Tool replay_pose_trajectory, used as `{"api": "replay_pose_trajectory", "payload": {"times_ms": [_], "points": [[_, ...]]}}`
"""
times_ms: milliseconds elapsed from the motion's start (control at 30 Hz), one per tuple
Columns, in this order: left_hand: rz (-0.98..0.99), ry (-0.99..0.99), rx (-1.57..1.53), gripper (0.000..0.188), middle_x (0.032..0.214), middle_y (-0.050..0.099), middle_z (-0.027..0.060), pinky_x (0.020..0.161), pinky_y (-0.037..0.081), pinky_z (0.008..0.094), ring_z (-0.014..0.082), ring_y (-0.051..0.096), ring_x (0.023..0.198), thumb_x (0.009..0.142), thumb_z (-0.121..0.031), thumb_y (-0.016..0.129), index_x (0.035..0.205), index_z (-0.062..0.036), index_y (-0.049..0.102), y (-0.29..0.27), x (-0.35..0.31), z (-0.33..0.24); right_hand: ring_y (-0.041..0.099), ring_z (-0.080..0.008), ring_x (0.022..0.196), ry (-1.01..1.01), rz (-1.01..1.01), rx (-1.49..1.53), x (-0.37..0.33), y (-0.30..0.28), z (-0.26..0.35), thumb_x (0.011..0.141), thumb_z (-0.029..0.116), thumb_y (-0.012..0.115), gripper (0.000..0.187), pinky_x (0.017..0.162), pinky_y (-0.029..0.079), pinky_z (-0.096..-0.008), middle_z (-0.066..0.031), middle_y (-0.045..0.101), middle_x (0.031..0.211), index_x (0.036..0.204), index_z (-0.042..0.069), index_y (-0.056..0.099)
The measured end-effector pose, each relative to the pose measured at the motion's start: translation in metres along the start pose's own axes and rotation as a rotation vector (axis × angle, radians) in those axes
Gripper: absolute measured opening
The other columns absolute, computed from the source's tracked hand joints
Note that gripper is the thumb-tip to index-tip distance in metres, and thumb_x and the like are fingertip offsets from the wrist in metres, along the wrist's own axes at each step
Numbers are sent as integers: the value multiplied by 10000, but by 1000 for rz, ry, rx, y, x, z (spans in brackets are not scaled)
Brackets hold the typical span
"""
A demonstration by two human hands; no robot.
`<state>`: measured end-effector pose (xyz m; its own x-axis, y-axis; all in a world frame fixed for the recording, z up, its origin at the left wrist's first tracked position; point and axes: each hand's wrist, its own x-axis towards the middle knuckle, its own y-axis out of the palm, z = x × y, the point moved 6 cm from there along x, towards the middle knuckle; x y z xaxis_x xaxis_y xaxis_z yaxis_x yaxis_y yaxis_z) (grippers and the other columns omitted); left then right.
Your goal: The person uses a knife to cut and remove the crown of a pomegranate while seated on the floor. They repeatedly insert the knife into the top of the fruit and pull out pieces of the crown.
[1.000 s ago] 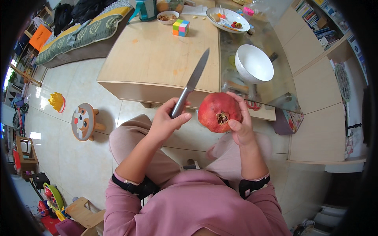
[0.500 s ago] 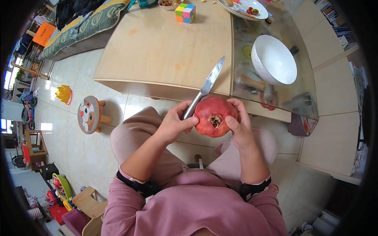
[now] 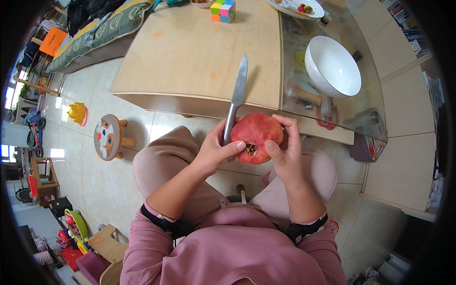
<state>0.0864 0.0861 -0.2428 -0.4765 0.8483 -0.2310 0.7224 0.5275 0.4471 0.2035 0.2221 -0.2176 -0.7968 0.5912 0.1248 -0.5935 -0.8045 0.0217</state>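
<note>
Between my two hands is a whole red pomegranate (image 3: 259, 130), its dried crown turned toward me and low on its left side. My left hand (image 3: 216, 148) is closed round the metal handle of a knife (image 3: 240, 81); its thumb also presses on the fruit beside the crown. The blade points up and away over the table's near edge. My right hand (image 3: 287, 149) wraps the fruit's right side, thumb on the front and fingers behind. Right of the fruit and farther off, a white bowl (image 3: 332, 66) stands on the glass-topped part of the table.
A wooden table (image 3: 190, 57) lies ahead, with a colourful puzzle cube (image 3: 223, 10) near its far side. A white plate (image 3: 285, 9) with small red fruit is at the far right. On the floor to the left are a round stool (image 3: 107, 137) and a yellow toy crown (image 3: 77, 114).
The pomegranate has turned, bringing its crown down and to the left. The knife has swung to a more upright angle, its tip moving left. Both hands still hold on.
</note>
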Motion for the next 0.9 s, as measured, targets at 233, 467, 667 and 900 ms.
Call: {"api": "replay_pose_trajectory", "payload": {"times_ms": [233,467,667,900], "points": [[-106,51,-189,633,872,575,13,512,394,240,77,500,622,915,-293,783,1390,-26,461,4,1,4,479,-274,1372,-39,101,150,-4,17,10,837,161,816,953,1146,417,-414,-178,426,1483,1577,40,227],[-8,69,-257,626,861,565,-1,510,376,256,81,481,607,950,-292,752,1431,-44,438,13,4,10,426,-279,1416,-42,87,238,-5,20,7,810,148,858,1080,1164,400,-428,-168,362,1521,1602,56,129],[50,116,-152,544,914,606,9,524,394,230,69,473,611,987,-279,706,1420,-50,471,16,6,4,464,-268,1377,-110,-1,230,-3,10,13,751,127,884,1079,1141,426,-412,-160,393,1475,1575,62,191],[-230,371,330,261,942,678,-2,613,419,189,16,534,724,934,-117,757,1138,-8,636,7,-5,-32,531,-264,1301,-257,-186,4,0,-16,24,674,127,910,1074,1097,453,-405,-157,441,1424,1533,40,271]]}}
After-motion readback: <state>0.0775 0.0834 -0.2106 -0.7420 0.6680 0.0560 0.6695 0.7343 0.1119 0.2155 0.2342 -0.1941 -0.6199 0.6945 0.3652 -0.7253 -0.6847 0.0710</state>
